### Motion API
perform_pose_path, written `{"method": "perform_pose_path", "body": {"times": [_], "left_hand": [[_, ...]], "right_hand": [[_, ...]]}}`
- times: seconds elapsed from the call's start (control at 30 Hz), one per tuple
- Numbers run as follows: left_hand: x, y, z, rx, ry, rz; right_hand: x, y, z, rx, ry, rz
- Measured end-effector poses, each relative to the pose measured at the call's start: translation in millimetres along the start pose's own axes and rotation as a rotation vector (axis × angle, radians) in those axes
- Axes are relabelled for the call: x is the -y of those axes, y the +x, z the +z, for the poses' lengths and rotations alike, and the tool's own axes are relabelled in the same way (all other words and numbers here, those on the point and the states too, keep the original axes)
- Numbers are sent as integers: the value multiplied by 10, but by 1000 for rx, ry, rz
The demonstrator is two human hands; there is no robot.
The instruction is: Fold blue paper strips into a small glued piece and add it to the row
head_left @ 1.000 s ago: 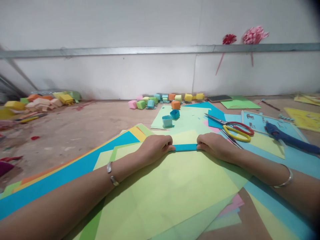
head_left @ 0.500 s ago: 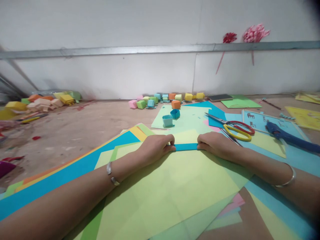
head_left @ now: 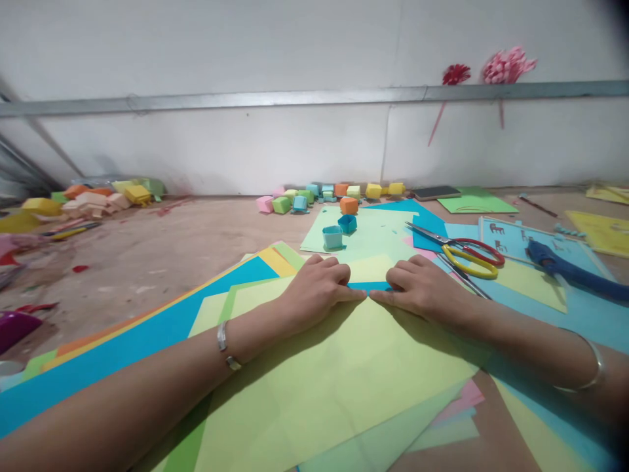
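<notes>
1. The left hand [head_left: 319,285] had its fingers curled closed, gripping the blue strip [head_left: 368,286].
2. The right hand [head_left: 427,292] gripped likewise, thumbs almost meeting.
3. The strip was over the yellow-green sheet's [head_left: 344,380] far part.

From my end I see a craft workshop: paper [head_left: 319,367], scissors [head_left: 446,241], glue gun [head_left: 543,254] and boxes [head_left: 332,238] on a stained surface [head_left: 206,239].

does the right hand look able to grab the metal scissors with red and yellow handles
Probably yes: the scissors lie uncovered beyond the right hand, though it holds a blue paper strip.
</notes>
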State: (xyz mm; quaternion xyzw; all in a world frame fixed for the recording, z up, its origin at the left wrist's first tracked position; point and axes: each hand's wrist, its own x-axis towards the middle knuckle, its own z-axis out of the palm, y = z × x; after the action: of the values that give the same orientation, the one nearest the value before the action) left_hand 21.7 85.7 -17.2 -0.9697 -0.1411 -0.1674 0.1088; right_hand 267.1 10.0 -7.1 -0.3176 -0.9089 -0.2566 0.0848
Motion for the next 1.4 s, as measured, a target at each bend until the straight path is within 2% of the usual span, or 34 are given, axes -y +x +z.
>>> {"method": "perform_pose_path", "body": {"times": [0.23,0.4,0.53,0.77,0.9,1.03,1.17,1.3,1.4], "left_hand": [[8,3,-5,29,-37,-8],[10,-1,-10,35,-70,-11],[13,-5,-17,44,-79,-6],[20,-6,15,6,-64,-2],[26,4,26,-7,-70,11],[9,-11,6,-7,-56,-8],[-16,-64,-27,2,-13,-13],[-20,-105,-50,11,20,1],[-13,-105,-51,30,13,-8]], "right_hand": [[-106,-268,-36,-7,-43,6],[-151,-537,-105,50,-69,35],[-113,-595,-135,60,-82,75],[-121,-564,-278,66,-187,162],[-35,-331,-355,-22,-128,254],[222,7,-129,59,110,249],[371,106,119,-20,139,243],[354,73,134,-121,162,228],[328,65,99,-76,221,215]]}}
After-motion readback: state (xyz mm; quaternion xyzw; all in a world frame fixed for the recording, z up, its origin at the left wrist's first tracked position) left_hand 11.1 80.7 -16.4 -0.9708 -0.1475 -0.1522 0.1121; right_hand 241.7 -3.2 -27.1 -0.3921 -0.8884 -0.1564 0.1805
